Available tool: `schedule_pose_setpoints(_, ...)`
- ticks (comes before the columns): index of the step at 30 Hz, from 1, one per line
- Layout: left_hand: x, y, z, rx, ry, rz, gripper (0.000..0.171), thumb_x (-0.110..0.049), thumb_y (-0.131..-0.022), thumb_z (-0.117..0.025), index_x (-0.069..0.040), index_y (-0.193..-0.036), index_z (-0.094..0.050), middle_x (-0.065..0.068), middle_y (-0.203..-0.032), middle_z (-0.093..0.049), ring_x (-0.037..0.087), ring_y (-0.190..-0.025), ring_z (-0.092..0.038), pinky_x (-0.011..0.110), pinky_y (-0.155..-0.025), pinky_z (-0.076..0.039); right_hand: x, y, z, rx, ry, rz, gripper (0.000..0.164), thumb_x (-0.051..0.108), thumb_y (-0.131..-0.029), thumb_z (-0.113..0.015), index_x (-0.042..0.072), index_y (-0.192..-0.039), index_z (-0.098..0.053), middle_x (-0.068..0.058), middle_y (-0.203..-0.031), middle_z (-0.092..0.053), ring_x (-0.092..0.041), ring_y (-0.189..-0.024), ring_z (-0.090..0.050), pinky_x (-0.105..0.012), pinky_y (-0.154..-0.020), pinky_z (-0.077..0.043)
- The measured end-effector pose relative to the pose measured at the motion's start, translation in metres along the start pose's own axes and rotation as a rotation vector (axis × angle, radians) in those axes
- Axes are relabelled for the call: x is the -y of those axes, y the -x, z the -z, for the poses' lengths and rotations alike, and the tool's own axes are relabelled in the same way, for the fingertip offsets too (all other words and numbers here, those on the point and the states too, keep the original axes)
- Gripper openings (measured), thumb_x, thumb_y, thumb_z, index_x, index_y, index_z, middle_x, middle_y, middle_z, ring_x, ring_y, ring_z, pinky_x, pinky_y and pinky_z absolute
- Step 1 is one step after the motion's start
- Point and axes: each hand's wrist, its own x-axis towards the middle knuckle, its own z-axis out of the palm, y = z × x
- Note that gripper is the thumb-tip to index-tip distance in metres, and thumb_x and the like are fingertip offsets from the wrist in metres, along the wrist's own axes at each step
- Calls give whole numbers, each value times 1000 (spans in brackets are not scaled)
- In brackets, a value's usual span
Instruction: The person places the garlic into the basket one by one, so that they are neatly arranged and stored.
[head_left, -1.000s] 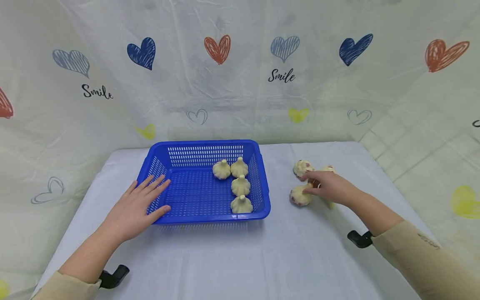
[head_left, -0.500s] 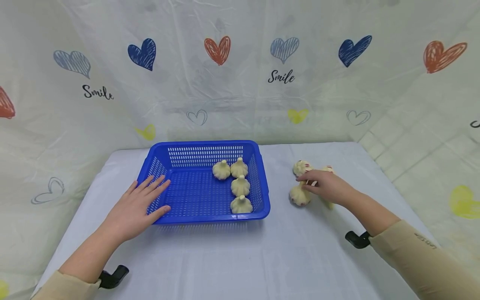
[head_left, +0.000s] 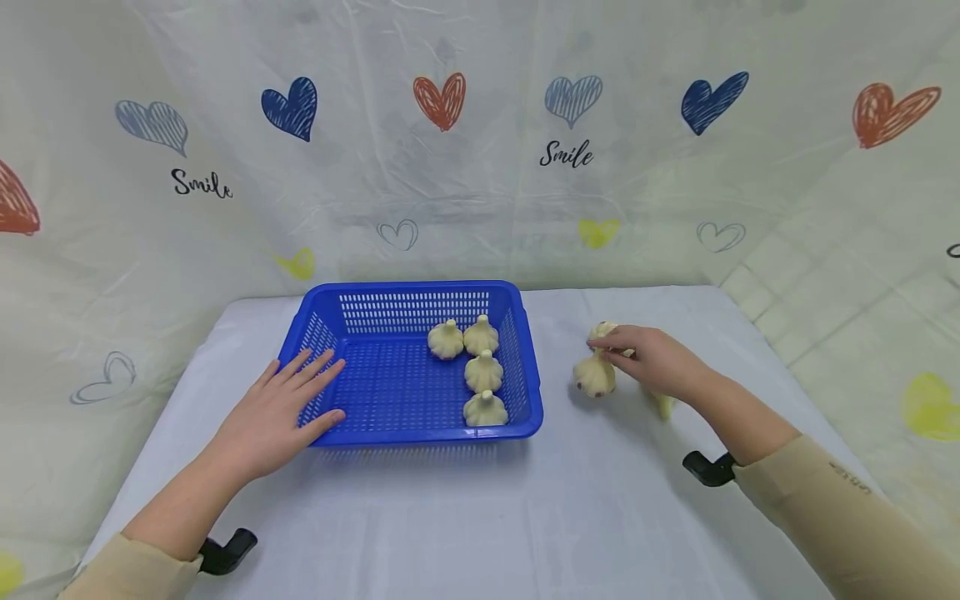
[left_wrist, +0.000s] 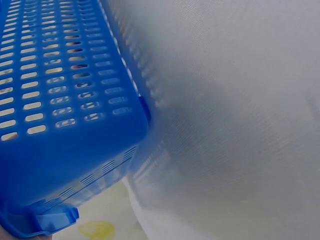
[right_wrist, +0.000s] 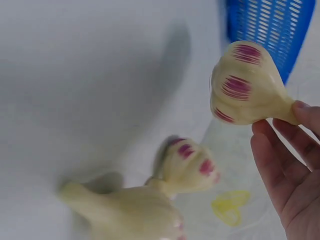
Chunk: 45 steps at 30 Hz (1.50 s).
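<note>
In the head view my right hand (head_left: 663, 360) pinches a garlic bulb (head_left: 595, 377) by its stem. The right wrist view shows this bulb (right_wrist: 242, 85) raised off the cloth, purple streaks on its cream body and the thumb on its neck. Two more garlic bulbs lie beneath: one (head_left: 602, 329) just behind the right hand, the other (head_left: 663, 406) mostly hidden under it. My left hand (head_left: 270, 421) has its fingers spread over the left rim of a blue plastic basket (head_left: 420, 437). Inside, several garlic bulbs (head_left: 482, 372) line the right side and back right corner.
A white cloth (head_left: 465, 517) covers the table. Behind it hangs a pale sheet (head_left: 480, 183) printed with hearts. The basket's slotted side (left_wrist: 65, 145) fills the left of the left wrist view.
My right hand has lifted the near garlic bulb by its stem and moved it slightly up and left. The left hand has stayed at the basket's rim.
</note>
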Motion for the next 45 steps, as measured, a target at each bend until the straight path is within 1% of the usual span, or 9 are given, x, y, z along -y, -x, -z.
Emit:
schedule_pose_setpoints(6,0,-2,1,12,-3,7,73,-58,-98,-50,-21,-158,-29,7,-164,-24,38,-150,-15,56,-121,-3,14,-14,18,-31,-24,20,31,8,-97,-63,11,-127,-69,2,-107,-70,-14,-93,-63,-39,-82,-57)
schedule_pose_setpoints(11,1,-3,0,8,-5,5,73,-59,-98,-49,-21,-158,-29,7,-163,-24,38,-150,-16,56,-121,-4,30,-30,29,-28,-27,-1,31,16,-99,-63,13,-129,-68,0,-111,-70,-17,-99,-64,-41,-85,-56)
schedule_pose_setpoints(17,3,-3,-2,0,-10,3,75,-63,-97,-45,-22,-158,-30,7,-163,-25,39,-149,-17,58,-120,-7,54,-54,32,-6,3,-2,30,21,-100,-61,17,-129,-68,1,-110,-69,-19,-103,-63,-43,-88,-55)
schedule_pose_setpoints(21,2,-2,-2,8,-2,7,75,-64,-97,-44,-21,-158,-30,7,-163,-25,39,-149,-17,57,-120,-5,74,-69,31,12,26,39,31,22,-99,-62,19,-130,-68,0,-113,-70,-20,-105,-64,-43,-88,-55)
schedule_pose_setpoints(24,2,-2,-3,16,-3,12,77,-67,-97,-41,-21,-158,-29,7,-163,-24,39,-149,-16,57,-121,-4,89,-81,29,39,52,90,30,23,-99,-62,20,-129,-69,1,-118,-70,-20,-106,-65,-41,-87,-55)
schedule_pose_setpoints(27,2,-2,-3,14,-1,10,78,-67,-96,-41,-21,-158,-30,7,-163,-24,39,-149,-16,57,-121,-3,104,-92,27,70,77,157,29,21,-99,-62,20,-127,-70,2,-117,-70,-18,-104,-65,-39,-84,-55)
schedule_pose_setpoints(33,2,-2,-3,11,-3,9,77,-66,-96,-43,-22,-158,-29,7,-163,-24,38,-150,-15,56,-121,-2,127,-114,20,126,118,273,26,20,-98,-63,16,-123,-72,2,-113,-71,-14,-100,-65,-33,-86,-54)
schedule_pose_setpoints(38,1,-2,-2,13,-1,9,76,-63,-97,-46,-21,-158,-28,7,-164,-23,38,-150,-15,55,-121,-1,139,-129,12,205,122,290,25,20,-99,-63,16,-122,-72,3,-113,-71,-13,-102,-67,-31,-90,-54)
schedule_pose_setpoints(45,0,0,0,12,-8,5,79,-68,-96,-39,-21,-158,-28,7,-164,-24,38,-150,-15,55,-121,-1,145,-144,-6,310,187,311,24,23,-99,-63,18,-121,-73,7,-108,-72,-10,-96,-66,-28,-87,-53)
